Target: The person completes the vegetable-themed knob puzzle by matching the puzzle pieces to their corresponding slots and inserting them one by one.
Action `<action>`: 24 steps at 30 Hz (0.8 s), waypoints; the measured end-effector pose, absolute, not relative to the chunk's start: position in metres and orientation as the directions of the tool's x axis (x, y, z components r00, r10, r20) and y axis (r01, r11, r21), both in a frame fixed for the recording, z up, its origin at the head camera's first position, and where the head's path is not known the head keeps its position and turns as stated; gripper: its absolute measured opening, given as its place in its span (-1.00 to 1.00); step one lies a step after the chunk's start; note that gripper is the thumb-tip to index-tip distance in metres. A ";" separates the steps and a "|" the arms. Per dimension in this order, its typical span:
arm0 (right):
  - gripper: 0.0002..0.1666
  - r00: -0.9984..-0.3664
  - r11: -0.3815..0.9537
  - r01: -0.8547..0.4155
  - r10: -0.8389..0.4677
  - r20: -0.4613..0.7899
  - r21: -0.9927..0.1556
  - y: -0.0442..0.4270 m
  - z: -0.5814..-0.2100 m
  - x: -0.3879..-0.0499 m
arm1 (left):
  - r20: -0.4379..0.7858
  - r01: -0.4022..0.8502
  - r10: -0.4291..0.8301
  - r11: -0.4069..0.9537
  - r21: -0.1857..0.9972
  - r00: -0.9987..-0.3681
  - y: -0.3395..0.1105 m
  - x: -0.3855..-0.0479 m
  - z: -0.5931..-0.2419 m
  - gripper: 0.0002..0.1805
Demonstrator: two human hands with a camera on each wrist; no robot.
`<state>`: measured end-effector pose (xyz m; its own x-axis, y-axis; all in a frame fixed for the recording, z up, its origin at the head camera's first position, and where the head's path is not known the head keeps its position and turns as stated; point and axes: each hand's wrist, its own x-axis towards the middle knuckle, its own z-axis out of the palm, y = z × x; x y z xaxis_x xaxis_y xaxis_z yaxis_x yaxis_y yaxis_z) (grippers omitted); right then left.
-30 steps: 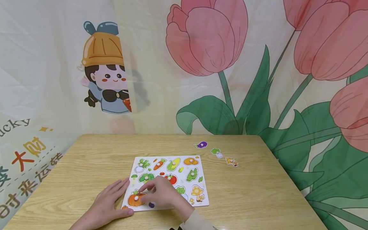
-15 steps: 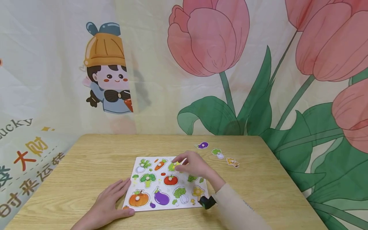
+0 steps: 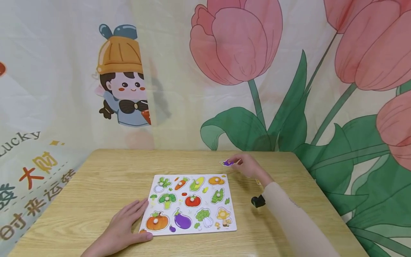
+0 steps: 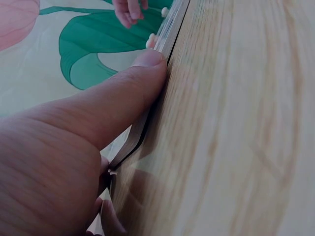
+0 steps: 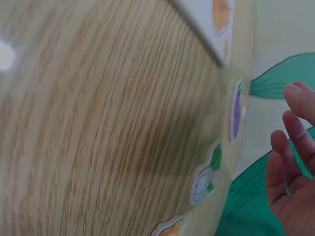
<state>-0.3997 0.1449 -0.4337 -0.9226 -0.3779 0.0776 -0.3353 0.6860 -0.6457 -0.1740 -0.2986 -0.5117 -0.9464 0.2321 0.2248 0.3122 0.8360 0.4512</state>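
A white vegetable puzzle board (image 3: 189,230) lies on the table, most of its shapes filled with knobbed pieces. My left hand (image 3: 120,226) rests at the board's near left corner, fingers laid along its side. In the left wrist view the thumb (image 4: 123,93) touches the board's edge. My right hand (image 3: 248,166) hovers over the eggplant piece (image 3: 227,163) at the back. The right wrist view shows parted, slightly bent fingers (image 5: 295,132), apart from the eggplant piece (image 5: 236,116). On the board, the eggplant (image 3: 183,221), bok choy (image 3: 204,217) and mushroom (image 3: 223,216) spots show no knobs.
A bok choy piece (image 5: 203,179) and a mushroom piece (image 5: 170,227) lie on the wooden table (image 3: 96,185) near the eggplant piece. A black wrist camera (image 3: 258,201) sits under the right forearm. A printed curtain (image 3: 179,89) hangs behind the table.
My right hand has gone from the board's near side, over its upper part, to the eggplant piece at the back right. The left hand has kept its place on the board.
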 end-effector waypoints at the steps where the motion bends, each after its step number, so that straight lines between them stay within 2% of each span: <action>1: -0.70 -0.925 0.691 -0.333 -0.372 0.078 -0.642 0.147 -0.435 -0.404 | 0.225 0.312 0.231 0.836 0.451 -0.946 -0.299 -0.174 -0.512 0.22; 13: -0.73 -0.950 0.730 -0.287 -0.298 0.090 -0.620 0.150 -0.465 -0.435 | 0.232 0.316 0.232 0.835 0.451 -0.945 -0.298 -0.176 -0.512 0.22; 24: -0.63 -0.955 0.753 -0.268 -0.291 0.062 -0.601 0.131 -0.472 -0.447 | 0.227 0.307 0.224 0.834 0.458 -0.948 -0.299 -0.172 -0.509 0.21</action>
